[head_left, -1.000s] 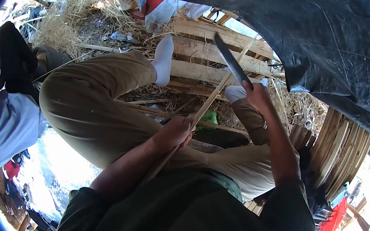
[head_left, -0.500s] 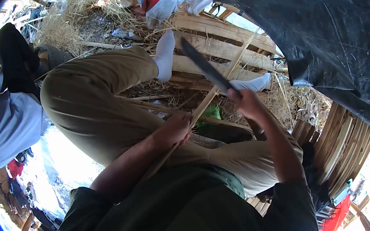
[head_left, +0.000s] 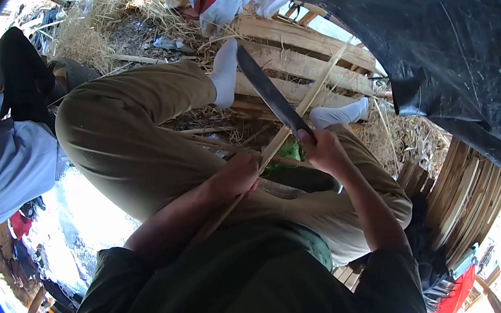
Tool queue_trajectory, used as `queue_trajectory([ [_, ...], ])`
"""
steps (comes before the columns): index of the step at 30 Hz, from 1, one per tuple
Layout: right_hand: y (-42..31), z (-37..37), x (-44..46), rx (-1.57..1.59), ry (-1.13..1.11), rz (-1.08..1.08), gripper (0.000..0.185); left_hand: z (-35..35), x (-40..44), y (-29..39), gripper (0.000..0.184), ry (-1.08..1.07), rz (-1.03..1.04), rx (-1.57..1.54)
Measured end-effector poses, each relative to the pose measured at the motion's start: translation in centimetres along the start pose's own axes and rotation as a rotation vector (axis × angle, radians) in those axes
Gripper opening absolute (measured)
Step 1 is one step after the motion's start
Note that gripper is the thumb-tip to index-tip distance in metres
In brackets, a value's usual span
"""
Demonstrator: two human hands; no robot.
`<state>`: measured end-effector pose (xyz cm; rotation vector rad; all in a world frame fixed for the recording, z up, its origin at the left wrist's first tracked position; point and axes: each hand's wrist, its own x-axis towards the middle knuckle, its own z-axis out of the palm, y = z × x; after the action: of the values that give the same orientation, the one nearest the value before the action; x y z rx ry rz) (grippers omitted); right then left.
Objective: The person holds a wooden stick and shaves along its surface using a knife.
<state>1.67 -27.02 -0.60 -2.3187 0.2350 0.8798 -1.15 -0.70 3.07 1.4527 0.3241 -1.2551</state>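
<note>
My left hand (head_left: 238, 174) is wrapped round a long pale strip (head_left: 308, 99) that slants from my lap up and to the right, past the slats. In my right hand (head_left: 323, 151) is the handle of a machete (head_left: 266, 88). Its dark blade points up and to the left and crosses the strip just beyond my left hand; whether the edge touches the strip is hard to tell. My legs in brown trousers (head_left: 119, 132) are spread on both sides, with white socks (head_left: 225, 75) on my feet.
Wooden slats (head_left: 295, 63) lie beyond my feet, with straw (head_left: 85, 37) to their left. A black tarp (head_left: 468, 65) hangs overhead. Stacked wood pieces (head_left: 459, 198) stand at the right. Another person's light-clothed leg (head_left: 6, 160) is at the left.
My right hand has moved down and slightly left with the machete, whose blade now lies across the strip nearer my left hand. My right knee has shifted outward. My left hand keeps its hold.
</note>
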Motion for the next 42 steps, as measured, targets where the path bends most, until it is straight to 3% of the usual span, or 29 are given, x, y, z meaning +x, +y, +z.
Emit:
queue_trajectory([
  [1,0.3,0.8,-0.5,-0.035,0.007,-0.076,0.056,0.0,0.1,0.1,0.045,-0.007,-0.014,-0.027],
  [5,0.3,-2.6,1.5,0.053,0.009,0.192,0.052,0.1,0.1,0.3,0.044,-0.003,-0.002,-0.057],
  [10,-0.8,1.2,-1.1,0.049,-0.056,0.074,0.053,0.3,0.1,-0.6,0.045,0.061,0.028,-0.004],
  [15,0.9,-0.9,1.5,-0.072,0.181,0.161,0.057,0.2,0.9,-0.5,0.047,0.031,0.052,-0.052],
  [16,-1.9,0.0,-0.4,0.077,0.115,0.211,0.053,0.3,1.0,-0.3,0.047,0.041,0.059,-0.024],
  [19,-2.7,1.4,-2.4,-0.003,0.098,-0.171,0.052,0.4,0.4,-0.3,0.047,0.057,0.04,0.023],
  [22,-3.2,0.7,-2.0,0.101,0.038,0.01,0.053,0.5,0.7,-0.3,0.046,0.062,0.038,0.005],
  [27,-5.2,0.4,-3.2,0.052,0.045,-0.039,0.062,0.5,0.0,-0.1,0.05,0.063,0.103,0.058],
  [31,-5.5,1.2,-3.0,0.155,0.082,0.151,0.062,0.7,0.2,0.2,0.051,0.089,0.01,0.048],
  [33,-5.7,1.0,-3.1,0.235,-0.025,0.251,0.064,0.8,0.2,0.2,0.05,0.106,-0.013,0.022],
  [39,-4.0,2.4,-3.8,0.855,-0.292,0.419,0.058,0.6,0.6,-0.3,0.04,0.052,-0.066,0.043],
  [42,-4.4,2.2,-6.2,0.953,-0.396,0.385,0.058,0.6,0.5,-0.1,0.038,0.015,-0.082,0.053],
])
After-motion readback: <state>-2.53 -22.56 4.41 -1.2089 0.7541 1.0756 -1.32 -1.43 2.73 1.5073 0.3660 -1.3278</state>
